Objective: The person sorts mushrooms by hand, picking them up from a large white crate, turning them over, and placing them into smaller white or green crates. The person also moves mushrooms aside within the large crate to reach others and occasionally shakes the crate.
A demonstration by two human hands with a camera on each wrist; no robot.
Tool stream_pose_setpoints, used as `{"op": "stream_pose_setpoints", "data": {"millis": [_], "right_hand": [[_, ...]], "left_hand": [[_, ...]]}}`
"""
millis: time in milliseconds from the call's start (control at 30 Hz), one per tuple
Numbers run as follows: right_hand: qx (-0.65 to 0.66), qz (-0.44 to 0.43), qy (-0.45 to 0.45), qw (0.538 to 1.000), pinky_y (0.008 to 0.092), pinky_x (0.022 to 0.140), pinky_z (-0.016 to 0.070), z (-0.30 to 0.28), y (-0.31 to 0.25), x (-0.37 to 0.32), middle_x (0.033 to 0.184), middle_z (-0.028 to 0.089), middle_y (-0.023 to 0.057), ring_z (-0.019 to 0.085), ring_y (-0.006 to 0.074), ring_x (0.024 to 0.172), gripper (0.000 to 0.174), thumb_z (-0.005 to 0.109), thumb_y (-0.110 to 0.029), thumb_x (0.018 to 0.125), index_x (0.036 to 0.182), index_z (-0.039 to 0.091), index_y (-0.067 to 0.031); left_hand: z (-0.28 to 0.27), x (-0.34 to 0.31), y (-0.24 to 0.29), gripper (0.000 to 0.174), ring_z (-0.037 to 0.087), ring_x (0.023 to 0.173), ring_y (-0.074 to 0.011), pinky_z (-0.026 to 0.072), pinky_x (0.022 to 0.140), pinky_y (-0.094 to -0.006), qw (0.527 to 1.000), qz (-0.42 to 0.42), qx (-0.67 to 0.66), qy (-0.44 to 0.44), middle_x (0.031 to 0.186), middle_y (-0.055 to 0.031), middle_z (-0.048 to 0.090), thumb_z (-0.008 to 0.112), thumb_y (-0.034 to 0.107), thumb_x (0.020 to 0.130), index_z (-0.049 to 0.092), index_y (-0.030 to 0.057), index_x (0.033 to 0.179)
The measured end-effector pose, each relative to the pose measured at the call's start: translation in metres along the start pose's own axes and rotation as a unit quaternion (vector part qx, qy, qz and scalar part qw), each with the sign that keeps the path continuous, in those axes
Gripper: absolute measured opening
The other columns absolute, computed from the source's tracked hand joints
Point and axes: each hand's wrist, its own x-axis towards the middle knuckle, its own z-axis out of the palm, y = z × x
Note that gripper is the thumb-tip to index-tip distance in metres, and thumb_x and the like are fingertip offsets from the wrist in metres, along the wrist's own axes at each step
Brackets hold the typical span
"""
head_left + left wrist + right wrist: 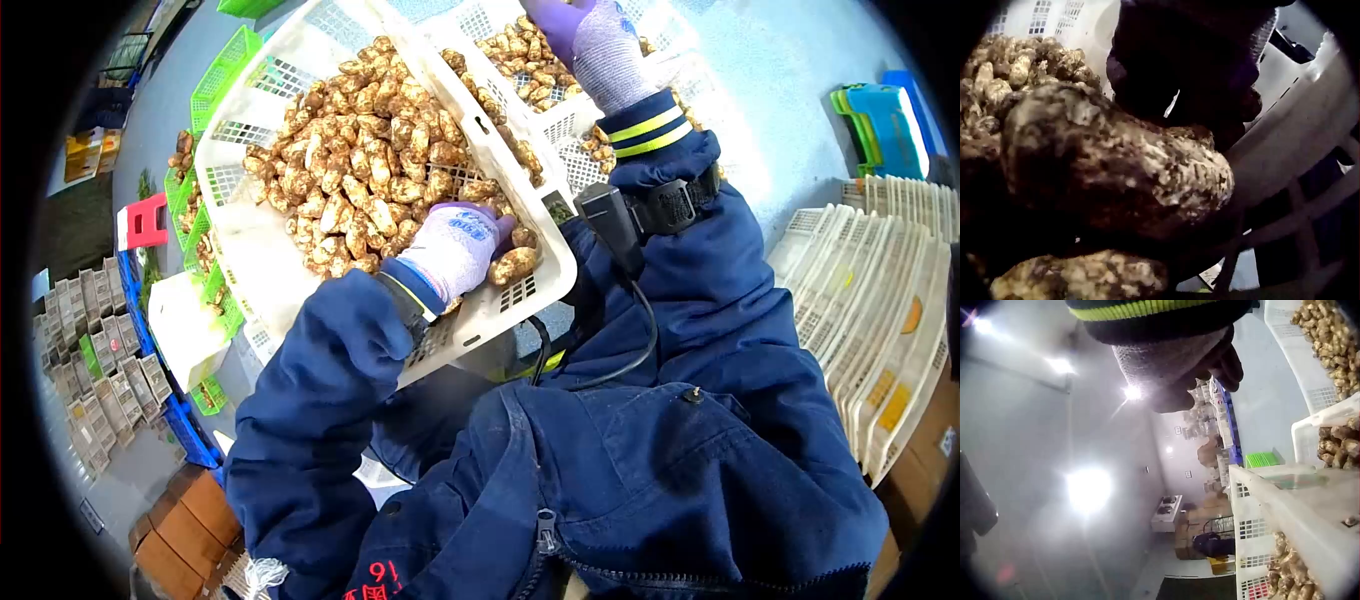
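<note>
Knobby brown-and-cream tubers (pixel 345 170) fill much of a white plastic crate (pixel 245 225) in front of the body. Low in that crate, near its right corner, my left hand (pixel 455 245), in a light glove with purple fingers, reaches down among the tubers; its fingertips are largely hidden. One tuber (pixel 1116 162) looms large in the left wrist view, just below that dark hand. My right hand (pixel 595 45), gloved alike, is raised over a second white crate of tubers (pixel 520 60). Its fingers look loosely bent with nothing between them in the right wrist view.
Stacked white crates (pixel 860 310) stand at right, with blue and green bins (pixel 885 130) behind them. Green baskets (pixel 225 75) line the left side, near a red stool (pixel 146 220) and a white box (pixel 187 328). Cardboard boxes (pixel 190 530) lie lower left.
</note>
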Motion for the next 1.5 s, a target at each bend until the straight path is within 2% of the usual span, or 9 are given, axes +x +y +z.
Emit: {"op": "stream_pose_setpoints", "data": {"millis": [600,700,767,867,1033,1100,1200,1300,1500], "right_hand": [[0.146,0.080,-0.097,0.981,0.0272,0.062,0.0480,-0.004,-0.021,-0.010,0.075,0.063,0.0056,0.058,0.0117,0.065,0.050,0.058,-0.026,0.091,0.131,0.054,0.0020],[0.166,0.070,-0.099,0.979,0.0262,0.061,0.0473,-0.008,-0.018,-0.011,0.075,0.062,0.0040,0.057,0.0105,0.064,0.049,0.058,-0.025,0.091,0.132,0.053,0.0023],[0.183,0.058,-0.106,0.976,0.0253,0.060,0.0467,-0.007,-0.020,-0.011,0.075,0.062,0.0030,0.056,0.0094,0.063,0.049,0.058,-0.025,0.091,0.132,0.052,0.0025],[0.228,0.064,-0.123,0.964,0.0236,0.060,0.0457,-0.008,-0.028,-0.015,0.076,0.061,0.0019,0.056,0.0079,0.066,0.050,0.057,-0.025,0.092,0.133,0.051,0.0027],[0.123,0.039,-0.085,0.988,0.0264,0.062,0.0478,-0.005,-0.015,-0.012,0.080,0.064,0.0069,0.059,0.0107,0.068,0.053,0.058,-0.029,0.090,0.131,0.053,0.0039],[0.136,0.057,-0.082,0.986,0.0272,0.062,0.0484,-0.007,-0.020,-0.013,0.081,0.064,0.0087,0.060,0.0117,0.068,0.054,0.058,-0.030,0.089,0.130,0.054,0.0042],[0.271,0.098,-0.124,0.949,0.0267,0.061,0.0482,-0.002,-0.007,-0.011,0.082,0.064,0.0087,0.059,0.0115,0.064,0.050,0.059,-0.026,0.089,0.129,0.054,0.0041],[0.272,0.106,-0.118,0.949,0.0266,0.060,0.0483,0.000,-0.008,-0.009,0.084,0.065,0.0094,0.059,0.0116,0.064,0.048,0.059,-0.024,0.089,0.128,0.055,0.0036],[0.137,0.081,-0.094,0.983,0.0297,0.068,0.0508,-0.004,-0.014,-0.011,0.086,0.067,0.0113,0.062,0.0147,0.071,0.051,0.058,-0.029,0.088,0.130,0.056,-0.0001]], "left_hand": [[0.006,-0.010,-0.026,0.044,0.064,0.094,-0.0294,0.0533,0.078,-0.0390,0.978,-0.023,-0.146,0.144,0.100,-0.0134,0.062,0.072,0.010,0.071,0.067,0.0112,0.115],[-0.004,-0.046,-0.057,0.044,0.064,0.103,-0.0251,0.0514,0.089,-0.0327,0.774,-0.127,-0.607,0.128,0.118,-0.0143,0.063,0.064,0.014,0.084,0.059,0.0002,0.125],[-0.005,-0.069,-0.067,0.051,0.062,0.113,-0.0321,0.0543,0.091,-0.0390,0.576,0.003,-0.809,0.115,0.124,-0.0193,0.060,0.058,0.022,0.093,0.048,-0.0017,0.137],[0.001,-0.075,-0.069,0.067,0.060,0.115,-0.0380,0.0570,0.089,-0.0434,0.494,0.068,-0.859,0.118,0.128,-0.0245,0.057,0.057,0.023,0.094,0.026,-0.0005,0.149],[-0.008,-0.072,-0.060,0.058,0.064,0.107,-0.0287,0.0534,0.091,-0.0449,0.458,0.051,-0.877,0.135,0.112,-0.0142,0.064,0.049,0.037,0.098,0.041,-0.0016,0.140],[0.000,-0.070,-0.059,0.057,0.066,0.096,-0.0233,0.0542,0.085,-0.0401,0.461,-0.011,-0.869,0.178,0.098,-0.0089,0.065,0.057,0.041,0.095,0.052,-0.0040,0.129],[-0.027,-0.061,-0.037,0.040,0.067,0.077,-0.0207,0.0518,0.070,-0.0328,0.783,-0.275,-0.539,0.146,0.069,-0.0039,0.062,0.072,0.028,0.083,0.065,0.0026,0.113],[-0.009,-0.057,-0.021,0.044,0.065,0.084,-0.0279,0.0515,0.073,-0.0396,0.967,-0.026,-0.215,0.137,0.104,-0.0137,0.067,0.074,0.029,0.082,0.063,0.0058,0.117],[0.010,-0.042,-0.048,0.045,0.062,0.110,-0.0338,0.0520,0.088,-0.0397,0.987,0.006,-0.160,0.018,0.129,-0.0133,0.059,0.062,0.033,0.091,0.057,0.0203,0.133]]}}
